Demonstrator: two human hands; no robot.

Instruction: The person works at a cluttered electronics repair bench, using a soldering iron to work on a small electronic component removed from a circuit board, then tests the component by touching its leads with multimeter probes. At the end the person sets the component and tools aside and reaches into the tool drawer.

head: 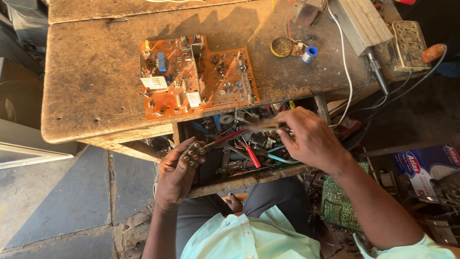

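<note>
One orange circuit board (197,76) on the table, one green board (339,196), one solder spool (310,53), two hands.

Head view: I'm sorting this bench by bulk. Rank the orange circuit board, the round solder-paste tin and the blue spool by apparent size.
1. Orange circuit board, by far the largest.
2. Round tin.
3. Blue spool, slightly smaller than the tin.

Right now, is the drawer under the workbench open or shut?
Open: the drawer is pulled out, tools and wires exposed, right hand reaching inside.

Small multi-pin connector block (193,152), tilted, over open drawer.
</note>
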